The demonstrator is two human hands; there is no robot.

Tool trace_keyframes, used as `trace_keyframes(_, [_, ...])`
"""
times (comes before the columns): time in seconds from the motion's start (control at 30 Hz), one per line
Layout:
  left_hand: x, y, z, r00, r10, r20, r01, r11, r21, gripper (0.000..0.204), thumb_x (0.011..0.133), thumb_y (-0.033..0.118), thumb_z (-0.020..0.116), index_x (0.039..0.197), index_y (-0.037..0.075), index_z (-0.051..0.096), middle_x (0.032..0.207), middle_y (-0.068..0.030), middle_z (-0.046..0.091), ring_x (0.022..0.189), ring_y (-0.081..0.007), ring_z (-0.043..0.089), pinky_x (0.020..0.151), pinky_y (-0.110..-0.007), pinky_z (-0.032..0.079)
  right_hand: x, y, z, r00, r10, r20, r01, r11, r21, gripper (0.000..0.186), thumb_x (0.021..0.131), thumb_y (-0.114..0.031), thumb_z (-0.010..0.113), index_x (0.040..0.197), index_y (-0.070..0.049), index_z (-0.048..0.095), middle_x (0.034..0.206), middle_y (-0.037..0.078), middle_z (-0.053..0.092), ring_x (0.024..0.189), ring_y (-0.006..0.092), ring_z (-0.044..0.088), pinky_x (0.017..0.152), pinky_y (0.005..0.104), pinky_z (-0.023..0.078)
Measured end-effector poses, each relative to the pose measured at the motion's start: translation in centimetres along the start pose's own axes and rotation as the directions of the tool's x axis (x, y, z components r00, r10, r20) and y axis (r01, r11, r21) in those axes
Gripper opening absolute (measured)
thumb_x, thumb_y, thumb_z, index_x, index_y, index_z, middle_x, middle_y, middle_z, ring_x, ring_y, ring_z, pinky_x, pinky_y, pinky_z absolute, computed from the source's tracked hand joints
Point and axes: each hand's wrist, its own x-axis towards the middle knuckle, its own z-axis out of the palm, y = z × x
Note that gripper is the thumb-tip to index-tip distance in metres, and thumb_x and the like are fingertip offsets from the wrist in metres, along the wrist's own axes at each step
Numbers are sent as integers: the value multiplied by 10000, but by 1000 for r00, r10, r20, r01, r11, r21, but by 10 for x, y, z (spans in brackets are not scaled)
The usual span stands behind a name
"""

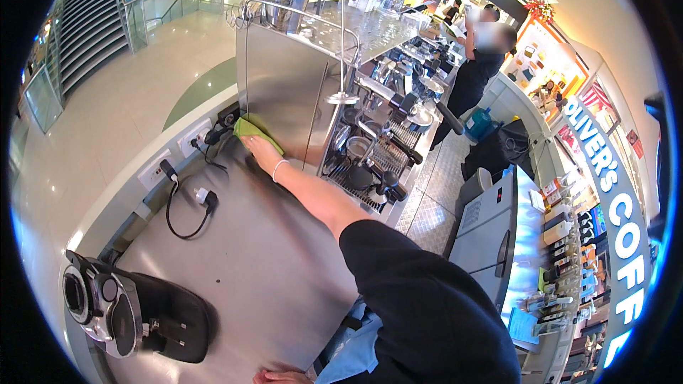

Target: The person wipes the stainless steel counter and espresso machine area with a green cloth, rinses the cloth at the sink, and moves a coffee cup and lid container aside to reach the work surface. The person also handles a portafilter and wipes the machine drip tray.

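Note:
My right hand (262, 154) reaches across the steel counter (284, 242) to its far edge. It is closed over a yellow-green cloth (249, 128), pressing it against the lower side panel of a large steel espresso machine (281, 75). A white bracelet circles that wrist, and the sleeve is black. My left hand (281, 375) shows only in part at the bottom edge of the view, by the counter's near edge; its fingers are mostly cut off. Portafilters (388, 185) and a drip grate (356, 178) lie on the machine's working side.
Wall sockets (153, 171) with plugs and a loose black cable (171, 213) line the counter's left edge. A black coffee grinder or brewer (142, 306) stands at the near left. Beyond the machine, a person in black (477, 78) stands in the aisle. Bottles (562, 249) fill the right side.

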Motion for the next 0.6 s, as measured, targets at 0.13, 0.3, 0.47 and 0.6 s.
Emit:
trace_keyframes(0.13, [-6, -7, 1, 979, -187, 86, 194, 977, -85, 325, 1065, 212, 387, 1188, -68, 499, 1201, -210, 458, 996, -325, 525, 901, -404, 468, -18, -6, 15, 995, -38, -94, 70, 927, 368, 385, 902, -192, 518, 1211, -47, 697, 1399, 89, 586, 1344, 206, 489, 1148, 335, 342])
trace_keyframes(0.3, [-5, -1, -2, 988, -136, 71, 144, 982, -125, 335, 1070, 241, 377, 1143, -63, 497, 1107, -197, 453, 953, -317, 507, 853, -419, 460, -136, -21, -21, 951, 171, -256, 26, 785, 619, 188, 915, -202, 563, 839, -72, 675, 850, 104, 690, 895, 240, 665, 838, 364, 498])
trace_keyframes(0.47, [-1, 3, -4, 996, -64, 56, 70, 992, -105, 316, 1061, 254, 376, 1064, -35, 504, 1062, -168, 457, 916, -278, 496, 826, -397, 447, -320, -55, -101, 958, 198, 207, -263, 324, 909, 560, 1034, -319, 442, 1484, 11, 383, 1546, 229, 372, 1461, 375, 307, 1206, 479, 236])
trace_keyframes(0.6, [0, 3, -4, 998, -20, 63, 25, 997, -72, 357, 1063, 297, 363, 1027, -24, 517, 1028, -146, 469, 881, -249, 486, 802, -365, 432, -318, -65, -79, 962, 242, 127, -229, 460, 858, 678, 1023, -393, 448, 1544, 3, 271, 1587, 215, 313, 1463, 405, 288, 1210, 490, 214])
